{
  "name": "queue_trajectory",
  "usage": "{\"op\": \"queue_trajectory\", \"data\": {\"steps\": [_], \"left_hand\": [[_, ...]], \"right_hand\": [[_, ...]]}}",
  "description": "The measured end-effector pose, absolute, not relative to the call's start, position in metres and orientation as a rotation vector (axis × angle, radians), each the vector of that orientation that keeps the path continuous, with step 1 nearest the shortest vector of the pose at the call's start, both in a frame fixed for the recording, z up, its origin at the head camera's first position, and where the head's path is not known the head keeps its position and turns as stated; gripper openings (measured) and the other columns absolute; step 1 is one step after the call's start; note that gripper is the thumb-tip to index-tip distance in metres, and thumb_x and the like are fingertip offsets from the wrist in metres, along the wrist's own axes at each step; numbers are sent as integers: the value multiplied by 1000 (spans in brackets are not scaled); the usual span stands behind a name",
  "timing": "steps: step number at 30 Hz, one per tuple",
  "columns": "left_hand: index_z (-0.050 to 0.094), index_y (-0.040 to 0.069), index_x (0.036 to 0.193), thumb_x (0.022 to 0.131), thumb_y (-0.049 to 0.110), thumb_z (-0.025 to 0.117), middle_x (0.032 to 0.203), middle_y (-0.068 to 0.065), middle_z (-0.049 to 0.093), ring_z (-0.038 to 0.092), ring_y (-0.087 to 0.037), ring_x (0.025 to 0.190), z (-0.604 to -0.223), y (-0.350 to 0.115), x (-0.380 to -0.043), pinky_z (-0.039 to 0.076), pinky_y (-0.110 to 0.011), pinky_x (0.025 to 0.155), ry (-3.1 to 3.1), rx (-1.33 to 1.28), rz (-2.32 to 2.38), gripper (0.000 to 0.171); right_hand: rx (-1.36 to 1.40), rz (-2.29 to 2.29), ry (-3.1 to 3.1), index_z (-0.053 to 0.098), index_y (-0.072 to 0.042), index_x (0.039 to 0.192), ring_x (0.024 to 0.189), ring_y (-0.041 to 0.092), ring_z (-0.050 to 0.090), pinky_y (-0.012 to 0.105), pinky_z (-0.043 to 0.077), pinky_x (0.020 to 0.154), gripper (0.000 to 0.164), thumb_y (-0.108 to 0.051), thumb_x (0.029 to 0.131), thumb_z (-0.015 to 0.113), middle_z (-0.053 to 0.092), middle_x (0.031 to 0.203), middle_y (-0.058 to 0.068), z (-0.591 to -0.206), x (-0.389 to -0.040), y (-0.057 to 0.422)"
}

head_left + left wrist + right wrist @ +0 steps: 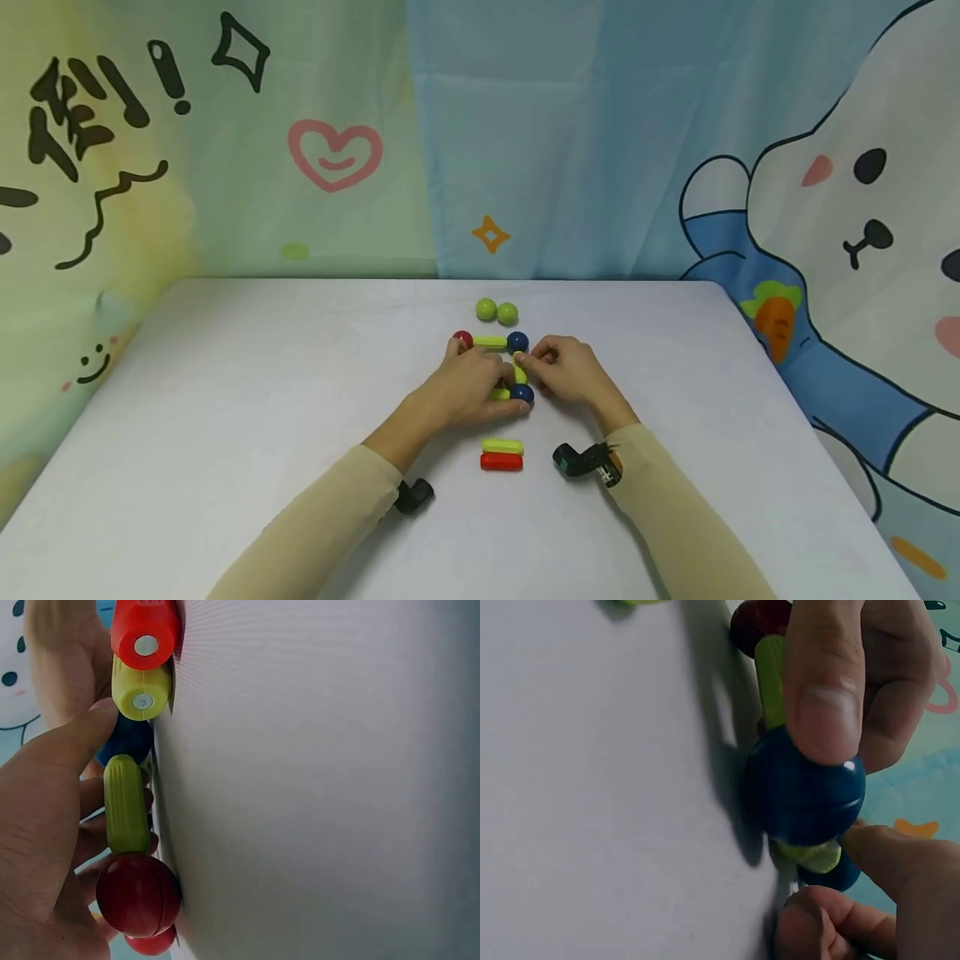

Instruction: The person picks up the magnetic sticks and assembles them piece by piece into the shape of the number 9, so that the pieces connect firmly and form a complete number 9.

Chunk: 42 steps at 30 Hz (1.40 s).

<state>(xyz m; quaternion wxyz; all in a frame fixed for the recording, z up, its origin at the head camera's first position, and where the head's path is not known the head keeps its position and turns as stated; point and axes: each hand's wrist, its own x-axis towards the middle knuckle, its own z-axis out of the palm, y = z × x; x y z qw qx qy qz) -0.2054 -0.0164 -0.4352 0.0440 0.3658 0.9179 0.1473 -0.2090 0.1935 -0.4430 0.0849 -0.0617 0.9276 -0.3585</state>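
My left hand [474, 385] reaches over a frame of toy magnetic sticks and balls, pinching the near blue ball [522, 393] between thumb and fingers. My right hand [567, 368] pinches a yellow-green stick [520, 372] between that ball and the far blue ball [517, 341]. From the far blue ball another yellow-green stick [490, 342] runs left to a red ball [463, 338]. In the left wrist view, a yellow-green stick [126, 806] joins the near blue ball [129, 739] to a second red ball [139, 896], which my left hand hides in the head view.
Two green balls [497, 312] lie beyond the frame. Nearer to me, a loose yellow-green stick [502, 446] and a red stick [502, 462] lie side by side on the white table [262, 400]. A printed curtain [570, 142] hangs behind the table.
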Motion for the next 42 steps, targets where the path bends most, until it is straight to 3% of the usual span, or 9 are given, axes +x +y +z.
{"op": "queue_trajectory", "data": {"steps": [5, 13, 19, 42], "left_hand": [[75, 28, 92, 89, 62, 71, 83, 17, 62, 58, -9, 97, -436, -18, -206, 30, -52, 95, 2803, 1099, 454, 35], [78, 26, 101, 90, 62, 70, 92, 17, 67, 58, -8, 101, -436, -19, -207, 30, -54, 96, 2774, 1102, 469, 38], [77, 25, 100, 89, 63, 70, 85, 15, 62, 56, -9, 96, -436, -18, -207, 30, -53, 95, 2783, 1089, 456, 40], [77, 26, 95, 89, 61, 72, 84, 16, 61, 57, -6, 91, -440, -20, -209, 29, -53, 93, 2790, 1054, 497, 35]], "right_hand": [[-124, -994, 2781, 69, -9, 89, 59, 15, 60, 30, 43, 63, 40, -48, 98, 66, 63, 62, 0, -440, -212, 187], [-65, -936, 2800, 71, -11, 78, 61, 15, 55, 28, 40, 59, 43, -49, 96, 66, 59, 60, -1, -437, -216, 180], [-63, -944, 2814, 63, -13, 66, 60, 15, 49, 28, 36, 58, 44, -44, 97, 64, 52, 58, -3, -437, -217, 177], [-55, -998, 2782, 54, -16, 62, 61, 14, 45, 28, 33, 58, 46, -45, 97, 63, 45, 58, -5, -437, -216, 178]]}}
